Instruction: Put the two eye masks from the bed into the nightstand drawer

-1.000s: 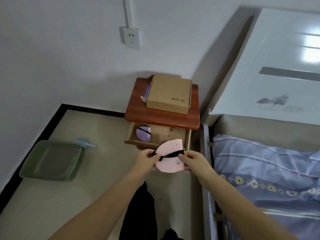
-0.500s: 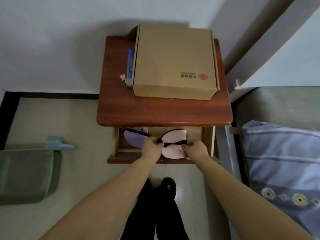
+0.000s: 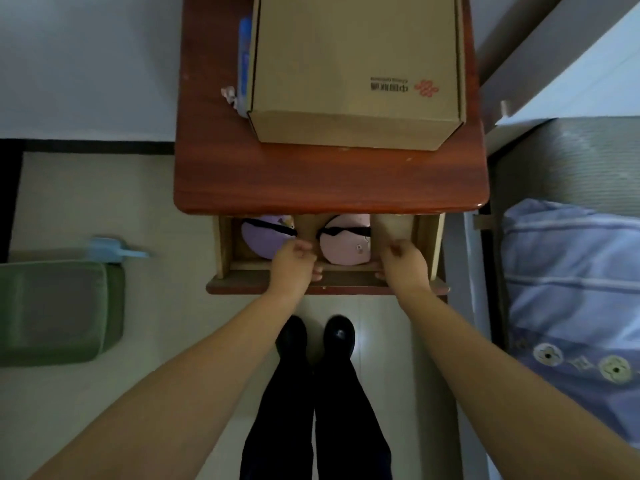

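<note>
Both hands, left (image 3: 294, 259) and right (image 3: 401, 259), fingers curled and empty, flank the pink mask (image 3: 344, 242) in the drawer (image 3: 325, 284); withdraw without snagging its strap.

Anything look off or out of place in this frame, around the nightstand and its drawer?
Nothing stands out. The purple eye mask and pink eye mask lie side by side in the open drawer. The cardboard box sits flat on the nightstand.

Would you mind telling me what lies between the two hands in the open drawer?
In the head view, the pink eye mask with a black strap lies between the left hand and right hand.
</note>
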A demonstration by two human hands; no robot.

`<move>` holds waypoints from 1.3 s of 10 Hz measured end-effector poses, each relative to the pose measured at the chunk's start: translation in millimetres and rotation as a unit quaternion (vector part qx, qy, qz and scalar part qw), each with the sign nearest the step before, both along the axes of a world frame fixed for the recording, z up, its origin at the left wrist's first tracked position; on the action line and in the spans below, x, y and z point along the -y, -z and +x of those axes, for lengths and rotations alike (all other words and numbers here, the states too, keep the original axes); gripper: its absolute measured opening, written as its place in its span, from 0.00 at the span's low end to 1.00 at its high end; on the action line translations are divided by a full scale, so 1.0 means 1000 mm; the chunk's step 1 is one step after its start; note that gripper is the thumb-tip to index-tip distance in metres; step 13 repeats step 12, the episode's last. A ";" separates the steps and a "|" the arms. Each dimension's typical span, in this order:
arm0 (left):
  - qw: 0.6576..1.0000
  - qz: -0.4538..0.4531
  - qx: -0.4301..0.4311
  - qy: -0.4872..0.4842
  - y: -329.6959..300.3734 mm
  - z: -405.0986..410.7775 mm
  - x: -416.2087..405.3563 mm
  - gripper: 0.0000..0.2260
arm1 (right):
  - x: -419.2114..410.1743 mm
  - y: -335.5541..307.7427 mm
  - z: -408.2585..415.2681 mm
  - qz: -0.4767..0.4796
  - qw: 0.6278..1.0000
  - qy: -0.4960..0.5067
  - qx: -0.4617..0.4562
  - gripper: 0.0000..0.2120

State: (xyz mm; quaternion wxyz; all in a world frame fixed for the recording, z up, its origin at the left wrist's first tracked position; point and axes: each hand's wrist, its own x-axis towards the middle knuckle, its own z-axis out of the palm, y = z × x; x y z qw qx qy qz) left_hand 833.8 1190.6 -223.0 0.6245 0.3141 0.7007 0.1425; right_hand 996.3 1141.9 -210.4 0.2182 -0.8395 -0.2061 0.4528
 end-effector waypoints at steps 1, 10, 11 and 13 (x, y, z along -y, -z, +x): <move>0.985 -0.121 0.033 -0.117 -0.023 -0.031 0.032 0.11 | 0.034 -0.025 -0.010 -0.044 0.978 0.101 -0.177 0.10; 0.832 -0.138 0.358 -0.402 -0.068 -0.034 -0.057 0.27 | -0.053 -0.048 0.009 0.099 0.812 0.420 -0.392 0.23; 0.857 -0.138 0.338 -0.364 -0.063 -0.038 -0.049 0.16 | -0.045 -0.048 0.005 0.084 0.821 0.391 -0.408 0.19; 0.932 -0.154 0.222 -0.243 -0.079 -0.048 -0.032 0.20 | -0.036 -0.072 0.000 0.027 0.869 0.322 -0.374 0.11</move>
